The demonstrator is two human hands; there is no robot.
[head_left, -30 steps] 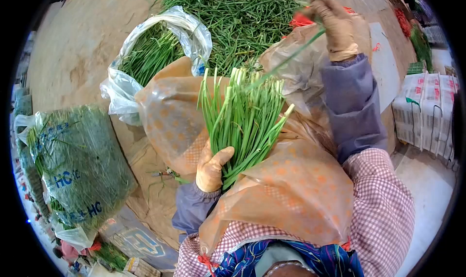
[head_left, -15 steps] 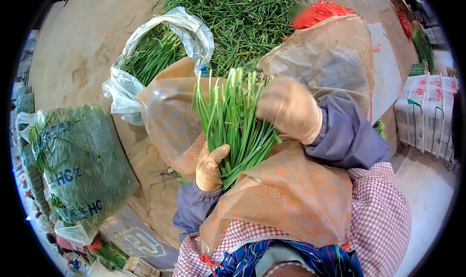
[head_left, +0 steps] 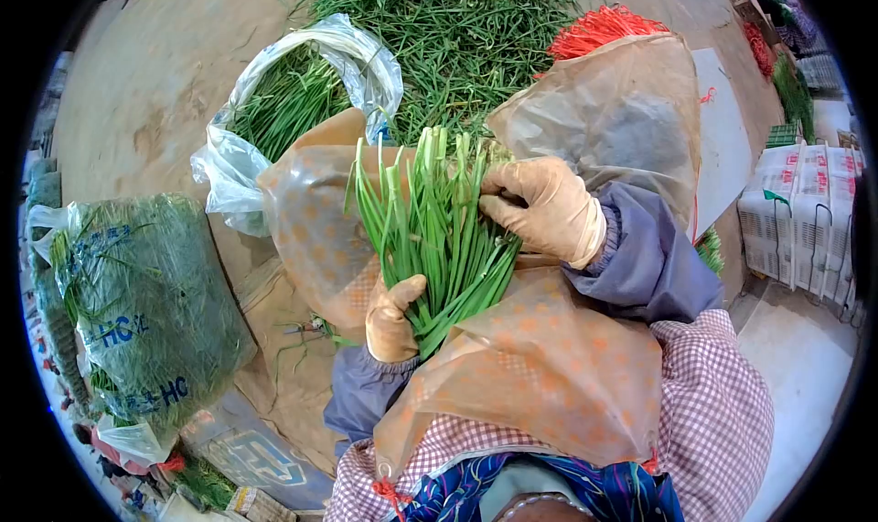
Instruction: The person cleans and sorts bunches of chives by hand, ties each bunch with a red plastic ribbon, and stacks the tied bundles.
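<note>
A thick bunch of green chives (head_left: 448,238) is held over my lap, its pale cut ends pointing up and away. My left hand (head_left: 393,321), in a tan glove, wraps the lower left side of the bunch, thumb across the front. My right hand (head_left: 549,209), also gloved, is at the upper right of the bunch. Its thumb and fingers are pinched at the edge stalks, though exactly what lies between the fingertips is partly hidden. Below the bunch, a translucent orange-patterned plastic apron (head_left: 530,357) covers my lap.
Loose greens (head_left: 448,46) are heaped ahead. A clear plastic bag (head_left: 375,64) of chives stands at the left front, with a large wrapped bale (head_left: 155,312) farther left. Red ties (head_left: 604,30) lie at upper right. White crates (head_left: 796,215) are stacked at the right.
My right hand, blurred and closed before, now shows its thumb and fingers pinched at the bunch's right edge. The bunch and left hand have shifted slightly left.
</note>
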